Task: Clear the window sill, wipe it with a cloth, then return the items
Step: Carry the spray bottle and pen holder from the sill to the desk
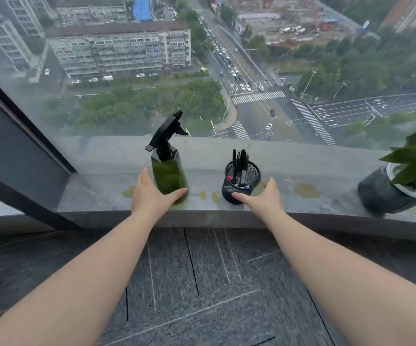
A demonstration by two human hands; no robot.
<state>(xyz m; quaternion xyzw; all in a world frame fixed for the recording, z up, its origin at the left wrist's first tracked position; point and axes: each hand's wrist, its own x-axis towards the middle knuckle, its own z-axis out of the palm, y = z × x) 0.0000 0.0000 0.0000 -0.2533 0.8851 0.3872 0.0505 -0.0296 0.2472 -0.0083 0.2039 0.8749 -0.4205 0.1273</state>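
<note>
both hands open: left hand [152,196] cups the spray bottle [169,176], right hand [261,197] the pen holder [241,184], on the sill [289,198]. close low, lift straight; keep 2 upright.

We stretch both bare arms forward, our left hand [152,196] and right hand [264,199] spread wide, thumbs pointing inward, fingers curved.

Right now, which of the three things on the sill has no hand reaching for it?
The potted plant at the far right. The left hand is at the green spray bottle, the right hand at the mesh pen holder.
</note>
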